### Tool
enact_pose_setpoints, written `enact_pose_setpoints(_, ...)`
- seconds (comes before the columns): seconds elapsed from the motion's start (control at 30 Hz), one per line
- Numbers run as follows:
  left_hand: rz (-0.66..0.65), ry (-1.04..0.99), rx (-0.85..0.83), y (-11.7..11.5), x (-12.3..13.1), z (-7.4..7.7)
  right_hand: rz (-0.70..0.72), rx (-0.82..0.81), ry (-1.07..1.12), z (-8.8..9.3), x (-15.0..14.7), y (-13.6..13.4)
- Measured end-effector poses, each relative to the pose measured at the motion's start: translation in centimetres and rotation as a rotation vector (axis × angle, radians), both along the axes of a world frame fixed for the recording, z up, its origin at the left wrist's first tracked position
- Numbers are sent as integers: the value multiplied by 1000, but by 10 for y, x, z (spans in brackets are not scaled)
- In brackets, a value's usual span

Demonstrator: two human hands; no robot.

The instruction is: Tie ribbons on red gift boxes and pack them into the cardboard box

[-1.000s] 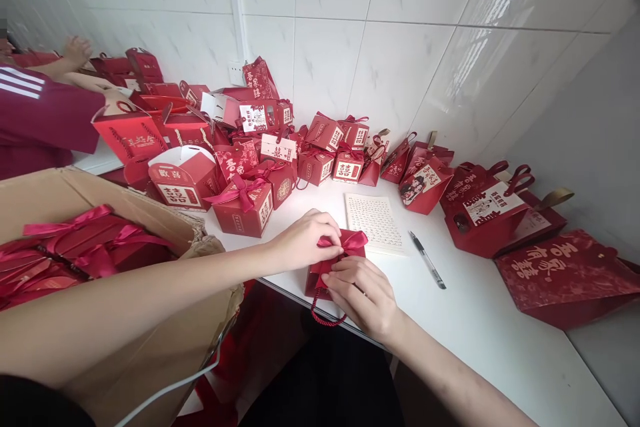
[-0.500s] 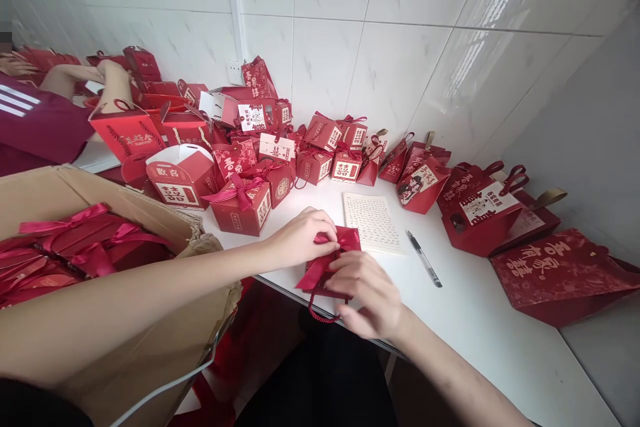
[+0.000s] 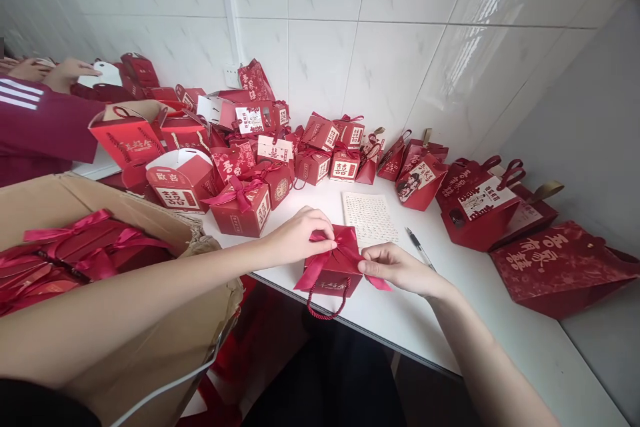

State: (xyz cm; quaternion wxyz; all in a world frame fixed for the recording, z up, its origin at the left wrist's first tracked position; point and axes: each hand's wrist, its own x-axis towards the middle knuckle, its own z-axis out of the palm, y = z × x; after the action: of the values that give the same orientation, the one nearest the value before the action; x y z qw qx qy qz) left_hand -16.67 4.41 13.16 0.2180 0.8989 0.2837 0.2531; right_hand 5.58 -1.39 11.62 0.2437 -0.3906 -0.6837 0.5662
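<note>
A small red gift box [image 3: 334, 278] with a rope handle hanging over the table's front edge sits on the white table [image 3: 480, 333]. A red satin ribbon bow [image 3: 336, 245] lies on top of it. My left hand [image 3: 303, 233] pinches the bow's left loop. My right hand [image 3: 395, 269] pinches the ribbon on the right side of the box. Both hands are closed on the ribbon.
Many red gift boxes [image 3: 240, 203] and red bags [image 3: 560, 267] crowd the back of the table. A printed sheet [image 3: 369, 217] and a pen [image 3: 417, 247] lie behind the box. A cardboard carton [image 3: 125, 320] of ribboned boxes stands left. Another person's sleeve [image 3: 40, 120] and hand [image 3: 67, 72] work far left.
My right hand has moved from over the box's front to its right side, pulling the ribbon outward. The box front now shows. The other person's hands shifted.
</note>
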Motion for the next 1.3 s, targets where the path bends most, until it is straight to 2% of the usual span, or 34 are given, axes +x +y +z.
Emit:
enact_pose_setpoints(0.17, -4, 19, -19, 0, 0, 1, 106, -208, 88, 8, 1, -8)
enact_pose_setpoints(0.27, -19, 12, -19, 0, -1, 0, 225, -302, 2, 9, 5, -8)
enact_pose_setpoints(0.33, -25, 1, -20, 1, -1, 0, 262, -299, -91, 8, 10, -5)
enact_pose_setpoints(0.4, -32, -2, -25, 1, -1, -1, 118, -186, -107, 5, 12, -1)
enact_pose_setpoints(0.5, -45, 4, -29, 2, 0, -2, -266, 84, 6, 0, 4, 4)
enact_pose_setpoints(0.6, -53, 4, -30, 3, 1, -3, -421, 297, 61, -7, -14, 5)
enact_pose_setpoints(0.67, -59, 8, -30, 3, 2, -2, -458, 385, 52, -12, -25, 6)
enact_pose_setpoints(0.73, -2, 12, -22, 2, 1, 1, -482, 384, 64, -17, -30, 6)
enact_pose_setpoints(0.83, 254, 33, -54, -1, -3, 8, -494, 276, 113, -20, -29, 5)
enact_pose_setpoints(0.9, 356, 121, -193, -2, -7, 11, -499, 218, 122, -21, -28, 5)
enact_pose_setpoints(0.97, 343, 218, -346, -2, -10, 12, -496, 193, 119, -20, -27, 4)
enact_pose_setpoints(1.03, 318, 237, -395, -3, -11, 11, -494, 181, 131, -19, -27, 3)
enact_pose_setpoints(1.3, 356, 12, -245, -12, -3, -3, -482, 93, 260, -15, -25, 4)
